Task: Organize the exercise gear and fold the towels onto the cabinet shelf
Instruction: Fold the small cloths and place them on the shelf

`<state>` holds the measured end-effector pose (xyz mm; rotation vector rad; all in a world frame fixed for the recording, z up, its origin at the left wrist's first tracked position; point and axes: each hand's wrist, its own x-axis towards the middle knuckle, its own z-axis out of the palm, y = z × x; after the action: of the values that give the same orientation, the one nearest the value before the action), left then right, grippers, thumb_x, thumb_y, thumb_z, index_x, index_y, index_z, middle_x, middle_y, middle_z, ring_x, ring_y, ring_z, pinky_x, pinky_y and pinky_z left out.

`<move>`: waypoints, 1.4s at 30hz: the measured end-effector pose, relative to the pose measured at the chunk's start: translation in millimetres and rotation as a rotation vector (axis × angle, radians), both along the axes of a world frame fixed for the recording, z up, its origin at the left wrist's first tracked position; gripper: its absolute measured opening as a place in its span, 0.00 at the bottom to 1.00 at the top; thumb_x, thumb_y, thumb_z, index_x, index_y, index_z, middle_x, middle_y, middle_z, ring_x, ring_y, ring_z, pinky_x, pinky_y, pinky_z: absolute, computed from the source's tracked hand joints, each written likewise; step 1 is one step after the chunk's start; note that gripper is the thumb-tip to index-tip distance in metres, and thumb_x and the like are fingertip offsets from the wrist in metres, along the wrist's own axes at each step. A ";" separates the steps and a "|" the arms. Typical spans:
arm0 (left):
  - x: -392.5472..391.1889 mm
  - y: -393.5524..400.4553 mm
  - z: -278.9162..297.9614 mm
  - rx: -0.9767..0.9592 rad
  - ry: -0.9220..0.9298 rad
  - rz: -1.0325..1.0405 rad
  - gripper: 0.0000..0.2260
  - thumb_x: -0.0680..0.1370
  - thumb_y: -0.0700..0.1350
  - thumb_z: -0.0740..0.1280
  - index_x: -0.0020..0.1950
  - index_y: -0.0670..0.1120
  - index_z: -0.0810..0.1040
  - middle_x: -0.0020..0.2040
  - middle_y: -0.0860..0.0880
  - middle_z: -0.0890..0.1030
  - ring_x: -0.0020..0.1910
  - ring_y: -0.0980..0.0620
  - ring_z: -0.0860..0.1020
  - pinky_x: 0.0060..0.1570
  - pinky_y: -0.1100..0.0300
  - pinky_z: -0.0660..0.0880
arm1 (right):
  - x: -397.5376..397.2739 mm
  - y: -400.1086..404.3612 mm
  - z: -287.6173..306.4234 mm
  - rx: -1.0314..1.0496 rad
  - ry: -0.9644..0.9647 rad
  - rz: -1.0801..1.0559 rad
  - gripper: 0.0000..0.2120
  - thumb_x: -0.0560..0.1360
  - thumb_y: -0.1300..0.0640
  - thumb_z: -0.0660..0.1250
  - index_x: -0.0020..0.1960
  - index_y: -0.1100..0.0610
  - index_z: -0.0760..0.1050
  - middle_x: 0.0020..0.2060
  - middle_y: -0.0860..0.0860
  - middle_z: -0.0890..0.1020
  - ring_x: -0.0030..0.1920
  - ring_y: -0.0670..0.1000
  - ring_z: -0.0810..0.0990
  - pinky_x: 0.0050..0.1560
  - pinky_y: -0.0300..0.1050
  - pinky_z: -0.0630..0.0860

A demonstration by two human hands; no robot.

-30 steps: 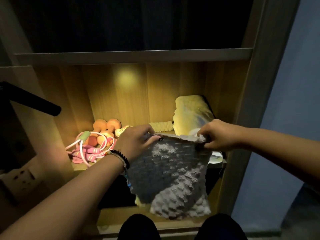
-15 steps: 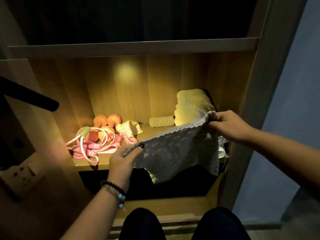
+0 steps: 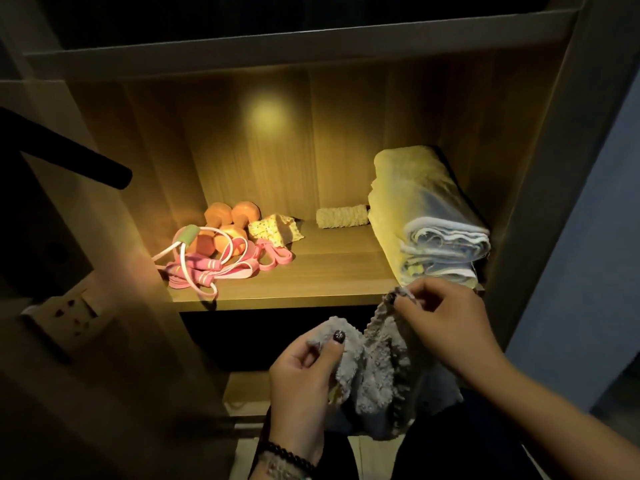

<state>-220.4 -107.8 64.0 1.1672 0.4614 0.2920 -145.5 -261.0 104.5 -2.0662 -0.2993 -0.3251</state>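
Presently, reading from the left: the exercise gear sits at the left end of the cabinet shelf point(image 3: 311, 268), orange dumbbells point(image 3: 228, 225) at the back with a pink and white skipping rope point(image 3: 207, 265) heaped against and in front of them. A small patterned cloth point(image 3: 275, 230) lies just beside the dumbbells, and a rolled cloth point(image 3: 341, 216) rests at the back, its long axis running left to right. A stack of folded towels point(image 3: 433, 230) occupies the right end, reaching to the front edge.

Below and in front of the shelf, the grey towel point(image 3: 377, 372) hangs bunched between both hands. The left hand point(image 3: 304, 375) pinches one edge between thumb and curled fingers, lower down. The right hand point(image 3: 446, 323) pinches the opposite edge, held higher and just in front of the stack's lower front corner.

In my judgement the fold is unfinished. The open shelf space lies up and to the left of both hands, between the gear and the stack; the right hand is nearer the shelf edge.
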 end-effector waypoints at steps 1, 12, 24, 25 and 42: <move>-0.1 1.0 3.3 0.043 -0.024 -0.015 0.08 0.76 0.35 0.67 0.51 0.43 0.83 0.45 0.44 0.86 0.46 0.47 0.84 0.42 0.55 0.80 | -6.7 3.3 0.8 0.047 0.031 0.031 0.05 0.70 0.58 0.72 0.36 0.52 0.81 0.32 0.46 0.82 0.35 0.41 0.78 0.37 0.31 0.71; -1.7 10.0 37.2 0.103 -0.237 -0.270 0.11 0.78 0.34 0.63 0.52 0.43 0.83 0.46 0.40 0.85 0.42 0.46 0.85 0.36 0.62 0.79 | -30.4 14.6 20.7 0.082 0.105 0.361 0.13 0.75 0.68 0.66 0.47 0.51 0.83 0.45 0.51 0.79 0.40 0.50 0.83 0.43 0.44 0.81; -4.0 28.8 50.8 0.257 -0.332 -0.200 0.10 0.77 0.33 0.65 0.53 0.46 0.72 0.41 0.40 0.85 0.36 0.47 0.82 0.35 0.59 0.80 | -25.9 18.3 20.2 0.129 0.035 0.352 0.08 0.66 0.61 0.75 0.41 0.51 0.79 0.40 0.43 0.82 0.44 0.42 0.80 0.47 0.40 0.75; -5.4 29.0 49.4 0.301 -0.348 -0.182 0.10 0.76 0.32 0.65 0.49 0.46 0.72 0.38 0.41 0.84 0.34 0.47 0.81 0.34 0.58 0.79 | -27.0 19.0 18.3 0.123 0.013 0.356 0.08 0.66 0.62 0.75 0.40 0.52 0.79 0.39 0.44 0.81 0.42 0.43 0.79 0.45 0.39 0.74; -10.9 26.9 56.5 0.446 -0.283 -0.352 0.19 0.71 0.37 0.72 0.59 0.48 0.73 0.45 0.42 0.85 0.46 0.43 0.84 0.47 0.52 0.81 | -26.3 19.2 14.8 -0.036 -0.039 0.316 0.10 0.64 0.59 0.78 0.37 0.52 0.76 0.35 0.45 0.79 0.35 0.42 0.75 0.35 0.34 0.71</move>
<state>-231.3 -80.9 120.5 1.5860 -0.0692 0.2544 -171.7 -241.8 119.3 -2.0103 -0.6498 -0.1680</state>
